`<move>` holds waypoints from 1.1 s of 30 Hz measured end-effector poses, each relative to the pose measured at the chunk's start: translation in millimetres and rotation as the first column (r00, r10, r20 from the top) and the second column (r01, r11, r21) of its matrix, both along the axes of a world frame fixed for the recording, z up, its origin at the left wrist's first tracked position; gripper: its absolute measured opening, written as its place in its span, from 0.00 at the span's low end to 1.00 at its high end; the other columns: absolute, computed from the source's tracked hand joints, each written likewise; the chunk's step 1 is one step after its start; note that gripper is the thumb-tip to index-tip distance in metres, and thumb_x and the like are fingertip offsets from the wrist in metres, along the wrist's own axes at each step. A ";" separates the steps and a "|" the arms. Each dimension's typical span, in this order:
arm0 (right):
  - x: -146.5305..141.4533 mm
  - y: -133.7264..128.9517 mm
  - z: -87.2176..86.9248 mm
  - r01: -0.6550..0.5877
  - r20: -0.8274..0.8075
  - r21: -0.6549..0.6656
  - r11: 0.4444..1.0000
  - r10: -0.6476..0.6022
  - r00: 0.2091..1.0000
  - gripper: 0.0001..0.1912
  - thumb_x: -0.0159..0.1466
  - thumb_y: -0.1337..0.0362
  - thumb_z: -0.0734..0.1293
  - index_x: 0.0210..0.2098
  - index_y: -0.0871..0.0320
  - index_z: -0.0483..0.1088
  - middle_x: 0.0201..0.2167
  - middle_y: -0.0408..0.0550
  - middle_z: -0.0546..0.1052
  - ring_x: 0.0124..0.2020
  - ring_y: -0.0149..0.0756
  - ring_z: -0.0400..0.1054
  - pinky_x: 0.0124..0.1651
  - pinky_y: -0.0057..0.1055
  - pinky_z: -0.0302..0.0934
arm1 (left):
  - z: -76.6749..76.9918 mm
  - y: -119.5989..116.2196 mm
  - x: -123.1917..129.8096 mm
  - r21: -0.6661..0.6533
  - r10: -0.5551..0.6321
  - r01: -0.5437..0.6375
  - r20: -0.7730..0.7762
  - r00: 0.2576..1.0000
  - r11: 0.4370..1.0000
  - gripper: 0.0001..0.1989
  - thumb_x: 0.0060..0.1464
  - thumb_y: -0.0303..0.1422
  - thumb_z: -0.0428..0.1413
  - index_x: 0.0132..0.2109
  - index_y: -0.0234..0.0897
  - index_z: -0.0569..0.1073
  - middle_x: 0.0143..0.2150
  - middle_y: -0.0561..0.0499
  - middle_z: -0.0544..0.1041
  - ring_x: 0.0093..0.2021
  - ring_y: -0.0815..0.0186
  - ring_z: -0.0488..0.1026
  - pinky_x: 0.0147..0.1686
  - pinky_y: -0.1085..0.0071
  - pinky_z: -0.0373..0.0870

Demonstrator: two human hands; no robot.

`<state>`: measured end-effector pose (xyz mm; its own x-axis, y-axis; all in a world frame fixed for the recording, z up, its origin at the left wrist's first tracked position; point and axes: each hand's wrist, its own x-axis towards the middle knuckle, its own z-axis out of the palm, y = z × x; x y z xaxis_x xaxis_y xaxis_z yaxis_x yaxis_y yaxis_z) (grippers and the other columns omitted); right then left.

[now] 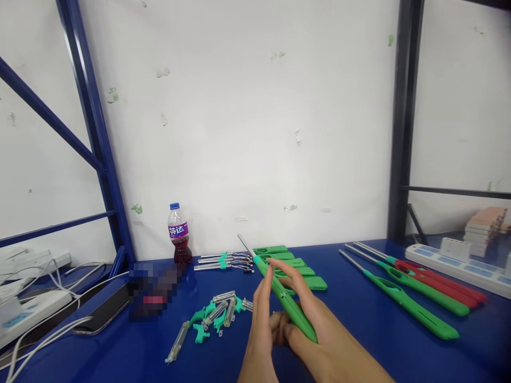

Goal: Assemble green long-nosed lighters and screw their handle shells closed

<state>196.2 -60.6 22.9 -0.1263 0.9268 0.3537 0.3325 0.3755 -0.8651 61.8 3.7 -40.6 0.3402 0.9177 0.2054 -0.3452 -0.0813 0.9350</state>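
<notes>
A green long-neck utility lighter point(290, 306) is held between my two hands, its metal tube pointing up and to the left. My right hand point(333, 340) is closed around its handle. My left hand point(258, 332) presses along the left side, fingers extended near the neck; its lower fingers are partly hidden. Beyond the lighter lie several green handle shells point(313, 283) and a row of metal tubes point(211, 262) with teal ends and wires. To the left of my hands is a loose pile of see-through fuel tanks point(215, 314) and teal triggers point(200, 334).
More green lighters point(419, 311) and red lighters point(447, 282) lie at the right, before a white power strip point(459, 266). A soda bottle point(181, 250) stands at the back left. A phone point(106, 308) and white cables point(48, 335) occupy the left side.
</notes>
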 end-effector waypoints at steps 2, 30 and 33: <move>-0.1 -0.5 -0.2 0.019 -0.003 0.015 1.000 -0.019 1.000 0.45 0.63 0.72 0.62 0.76 0.37 0.52 0.69 0.49 0.70 0.67 0.51 0.68 0.59 0.48 0.71 | 1.8 -1.4 1.4 0.005 -0.008 0.008 -0.010 1.000 1.000 0.48 0.57 0.62 0.61 0.78 0.53 0.57 0.81 0.41 0.49 0.52 0.46 0.82 0.42 0.60 0.79; 0.4 -7.5 6.2 -0.159 0.302 0.408 0.899 0.031 0.953 0.42 0.64 0.75 0.62 0.74 0.42 0.59 0.70 0.53 0.69 0.56 0.48 0.77 0.50 0.39 0.77 | 43.8 -41.4 -29.1 0.099 0.010 -0.024 0.134 0.991 0.995 0.56 0.57 0.46 0.70 0.80 0.49 0.46 0.65 0.36 0.76 0.56 0.45 0.80 0.42 0.64 0.79; -2.2 -4.9 2.4 -0.178 0.359 0.390 0.904 0.029 0.933 0.47 0.62 0.77 0.60 0.75 0.38 0.54 0.71 0.52 0.67 0.48 0.44 0.79 0.46 0.38 0.76 | 44.7 -43.1 -29.9 0.089 0.000 -0.013 0.144 0.990 0.996 0.55 0.58 0.46 0.70 0.80 0.48 0.46 0.65 0.37 0.76 0.63 0.42 0.76 0.54 0.57 0.77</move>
